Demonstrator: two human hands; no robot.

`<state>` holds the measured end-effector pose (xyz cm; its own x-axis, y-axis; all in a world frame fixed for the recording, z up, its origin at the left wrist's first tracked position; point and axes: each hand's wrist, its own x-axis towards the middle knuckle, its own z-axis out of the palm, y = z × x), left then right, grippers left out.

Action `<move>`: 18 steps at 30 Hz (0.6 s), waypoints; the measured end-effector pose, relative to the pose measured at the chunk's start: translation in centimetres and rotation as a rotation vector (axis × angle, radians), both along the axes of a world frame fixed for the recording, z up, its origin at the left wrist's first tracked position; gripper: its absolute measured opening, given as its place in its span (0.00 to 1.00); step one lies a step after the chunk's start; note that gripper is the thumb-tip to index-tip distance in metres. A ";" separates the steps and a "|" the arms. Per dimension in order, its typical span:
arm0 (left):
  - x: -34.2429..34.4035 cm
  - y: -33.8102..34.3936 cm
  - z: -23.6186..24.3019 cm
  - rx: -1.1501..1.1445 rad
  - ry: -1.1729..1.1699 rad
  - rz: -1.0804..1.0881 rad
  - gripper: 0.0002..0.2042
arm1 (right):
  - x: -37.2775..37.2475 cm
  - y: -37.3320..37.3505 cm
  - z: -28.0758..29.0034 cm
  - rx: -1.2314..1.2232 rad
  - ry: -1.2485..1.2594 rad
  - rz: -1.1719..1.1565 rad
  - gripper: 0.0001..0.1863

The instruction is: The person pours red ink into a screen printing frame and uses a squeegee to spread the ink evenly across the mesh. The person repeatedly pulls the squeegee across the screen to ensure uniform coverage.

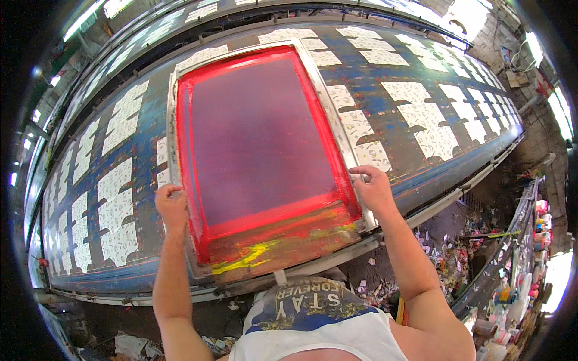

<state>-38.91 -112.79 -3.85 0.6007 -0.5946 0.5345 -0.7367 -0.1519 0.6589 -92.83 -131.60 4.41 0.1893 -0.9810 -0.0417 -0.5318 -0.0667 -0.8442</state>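
Note:
A large screen-printing frame [259, 138] lies in front of me over the long table [146, 234]. Its mesh is purple with a red border, inside a pale metal rim. A brown strip smeared with yellow and red [289, 248] runs along its near end. My left hand [173, 206] is closed at the frame's left rim, fingers curled. On the opposite rim, my right hand [370, 188] grips with thumb and bent fingers. White fabric pieces with a small print [424, 117] lie in rows on both sides of the frame, and the frame hides those beneath it.
A metal rail [442, 201] follows the table's near edge. Scraps and litter [445, 259] cover the floor at the right, beside a shelf crowded with bottles and containers [521, 301]. Beyond the table runs another one with similar white pieces [147, 36].

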 end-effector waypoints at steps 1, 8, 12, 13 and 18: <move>-2.3 -1.3 -0.1 -0.006 -0.015 -0.001 0.07 | -2.0 -1.2 -0.3 -0.028 0.011 -0.004 0.17; -16.2 -7.5 -2.6 -0.074 -0.039 0.042 0.07 | -14.7 -7.9 -2.4 0.009 -0.035 -0.047 0.15; -20.9 -9.0 -2.6 -0.068 -0.049 0.068 0.07 | -19.2 -10.3 -2.8 -0.050 -0.073 -0.003 0.15; -21.7 -9.4 -2.4 -0.056 -0.038 0.084 0.07 | -20.0 -10.8 -2.8 -0.017 -0.088 0.016 0.15; -23.7 -10.3 -1.4 0.000 -0.066 0.137 0.08 | -22.1 -12.1 -3.1 0.125 -0.120 -0.035 0.17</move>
<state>-62.57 -123.10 -5.23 0.6398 -0.5094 0.5755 -0.7507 -0.2536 0.6101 -114.96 -143.75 1.31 0.1658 -0.9758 -0.1426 -0.4272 0.0593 -0.9022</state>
